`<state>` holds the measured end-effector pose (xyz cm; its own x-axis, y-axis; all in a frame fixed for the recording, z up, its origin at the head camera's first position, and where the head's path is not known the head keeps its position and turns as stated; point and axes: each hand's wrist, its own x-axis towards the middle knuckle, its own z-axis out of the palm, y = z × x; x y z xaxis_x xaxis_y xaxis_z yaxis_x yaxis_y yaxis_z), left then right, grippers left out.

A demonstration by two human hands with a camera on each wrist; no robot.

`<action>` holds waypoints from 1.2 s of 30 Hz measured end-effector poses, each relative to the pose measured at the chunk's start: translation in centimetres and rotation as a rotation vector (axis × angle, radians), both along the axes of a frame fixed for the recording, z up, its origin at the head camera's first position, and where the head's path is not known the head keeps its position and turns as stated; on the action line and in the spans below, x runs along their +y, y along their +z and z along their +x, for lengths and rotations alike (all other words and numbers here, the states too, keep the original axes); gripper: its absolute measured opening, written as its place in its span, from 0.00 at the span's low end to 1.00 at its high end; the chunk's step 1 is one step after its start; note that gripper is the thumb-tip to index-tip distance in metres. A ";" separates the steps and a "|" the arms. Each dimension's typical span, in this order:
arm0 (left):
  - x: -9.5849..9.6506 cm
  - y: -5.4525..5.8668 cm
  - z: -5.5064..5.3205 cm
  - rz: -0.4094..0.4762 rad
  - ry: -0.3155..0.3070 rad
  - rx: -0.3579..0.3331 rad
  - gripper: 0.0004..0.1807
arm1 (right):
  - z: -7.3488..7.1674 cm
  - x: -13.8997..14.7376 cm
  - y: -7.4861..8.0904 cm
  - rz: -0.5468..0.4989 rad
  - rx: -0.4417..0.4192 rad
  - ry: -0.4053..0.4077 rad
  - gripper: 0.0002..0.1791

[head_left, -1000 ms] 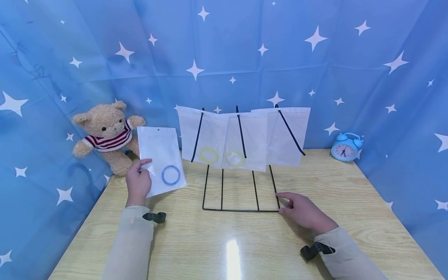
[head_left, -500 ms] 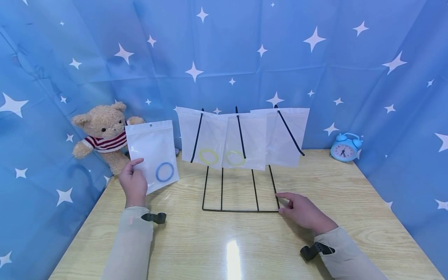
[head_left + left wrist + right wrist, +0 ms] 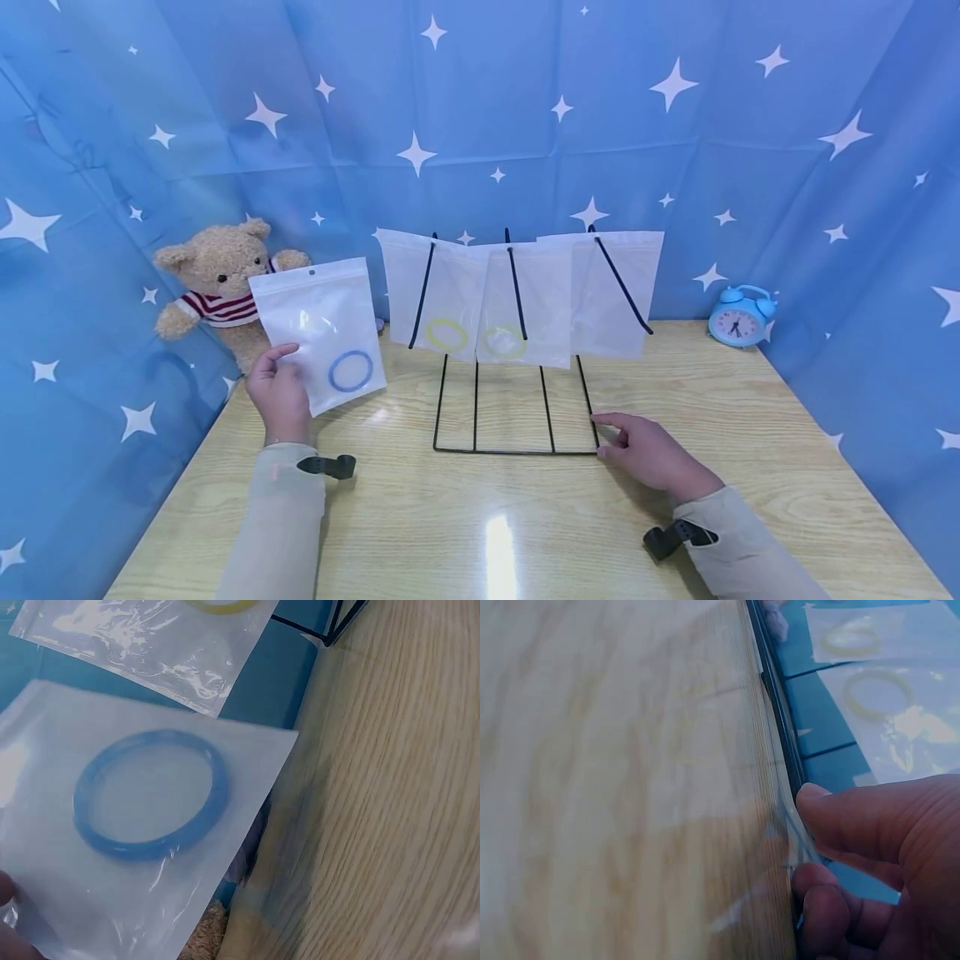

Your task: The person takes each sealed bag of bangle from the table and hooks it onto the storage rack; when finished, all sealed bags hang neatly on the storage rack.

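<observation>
My left hand (image 3: 281,396) pinches the left edge of a white zip bag (image 3: 318,312) and holds it up in front of the teddy bear. Inside lies a blue bangle (image 3: 150,844), low in the bag. My right hand (image 3: 648,450) holds the front right corner of a black wire display rack (image 3: 517,452), thumb on the wire in the right wrist view. From the rack's prongs hang a left bag (image 3: 408,275) and a middle bag (image 3: 551,292), each showing a yellow bangle, and a right bag (image 3: 637,258) with no bangle visible.
A teddy bear (image 3: 221,258) in a striped shirt sits at the table's back left, partly hidden by the held bag. At the back right stands a blue alarm clock (image 3: 738,317). A starry blue curtain (image 3: 495,83) surrounds the wooden table (image 3: 405,525).
My left hand has moved slightly left with the zip bag, which has also risen and tilted, covering more of the bear. The right hand has stayed at the rack's corner.
</observation>
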<state>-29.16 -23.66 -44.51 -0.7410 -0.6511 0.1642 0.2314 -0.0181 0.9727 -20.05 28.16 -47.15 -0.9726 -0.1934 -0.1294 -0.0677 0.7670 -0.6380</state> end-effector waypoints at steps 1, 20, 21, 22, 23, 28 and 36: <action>0.0 0.0 0.0 0.014 -0.013 0.007 0.20 | 0.0 0.0 0.0 0.001 -0.001 0.000 0.30; 0.8 -0.5 -0.4 0.121 -0.185 0.115 0.20 | 0.0 0.1 -0.1 -0.004 -0.003 0.003 0.31; 0.9 -0.5 -0.4 0.113 -0.201 0.116 0.21 | 0.0 0.1 -0.1 -0.003 -0.004 0.003 0.31; 1.0 -0.5 -0.4 0.104 -0.217 0.111 0.21 | 0.0 0.1 -0.1 -0.002 -0.006 0.002 0.31; 1.1 -0.6 -0.4 0.103 -0.236 0.112 0.21 | 0.0 0.1 -0.1 0.000 -0.007 0.000 0.31; 1.5 -0.5 -0.3 0.065 -0.292 0.086 0.21 | 0.0 0.1 -0.1 0.001 -0.010 0.000 0.31; 2.3 -0.2 0.0 0.023 -0.356 0.084 0.20 | 0.0 0.2 -0.1 -0.004 -0.001 0.001 0.31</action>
